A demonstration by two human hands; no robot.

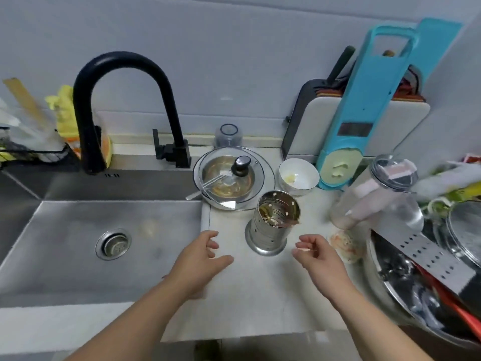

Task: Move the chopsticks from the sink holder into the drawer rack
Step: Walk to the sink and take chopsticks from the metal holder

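Note:
A perforated steel chopstick holder (pixel 270 225) stands upright on the white counter, just right of the sink. Chopstick ends (pixel 278 221) show inside it, below the rim. My left hand (pixel 203 259) hovers to the holder's lower left, fingers apart and empty. On the holder's lower right, my right hand (pixel 316 256) is also empty, with fingers loosely curled. Neither hand touches the holder. No drawer rack is in view.
The steel sink (pixel 78 243) with a black tap (pixel 125 105) fills the left. Behind the holder are a pan with a glass lid (pixel 231 178) and a white bowl (pixel 298 177). A clear jar (pixel 374 196), steel basins (pixel 416 287) and a knife block (pixel 364 126) crowd the right.

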